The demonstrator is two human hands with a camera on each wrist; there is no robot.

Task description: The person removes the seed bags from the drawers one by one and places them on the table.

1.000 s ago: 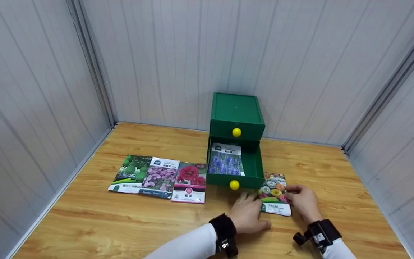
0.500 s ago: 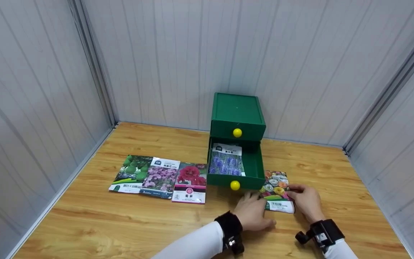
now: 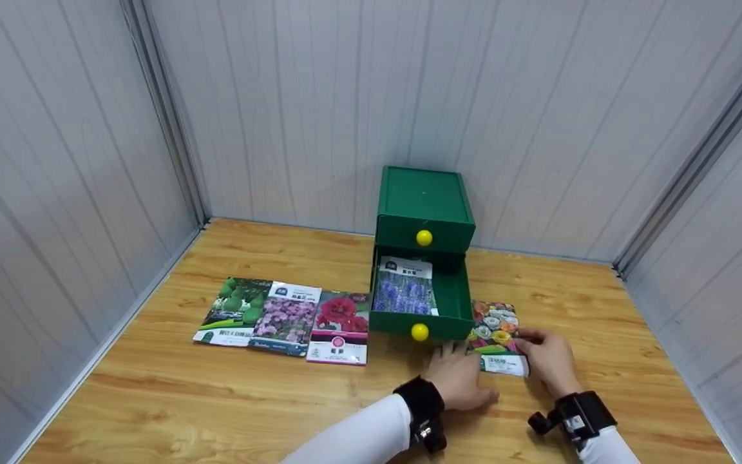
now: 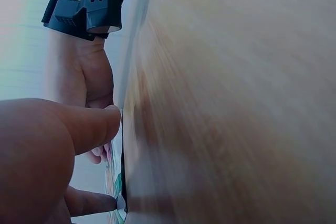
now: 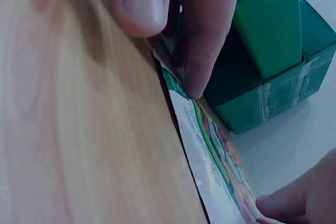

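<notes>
A seed packet (image 3: 494,332) with multicoloured flowers lies flat on the table at the right of the drawer unit. My left hand (image 3: 456,379) rests at its left edge. In the right wrist view, one left fingertip (image 5: 194,90) presses near the packet's green corner while the left thumb (image 5: 144,6) stands apart over the wood. My right hand (image 3: 550,362) pinches the packet's right edge between thumb and forefinger. Beside the packet, the green drawer unit (image 3: 424,193) has its lower drawer (image 3: 455,290) pulled out. A seed packet with purple flowers (image 3: 404,290) lies inside that drawer.
Three seed packets lie in a row left of the drawer: a green one (image 3: 236,309), a pink-flowered one (image 3: 287,319) and a red-flowered one (image 3: 340,325). The drawers have yellow knobs (image 3: 420,332). Pale panel walls (image 3: 319,116) enclose the wooden table (image 3: 216,399).
The multicoloured-flower packet has slid a little right and away from the person. My left hand has followed rightward; my right hand has shifted only slightly. The drawer and the other packets stay put.
</notes>
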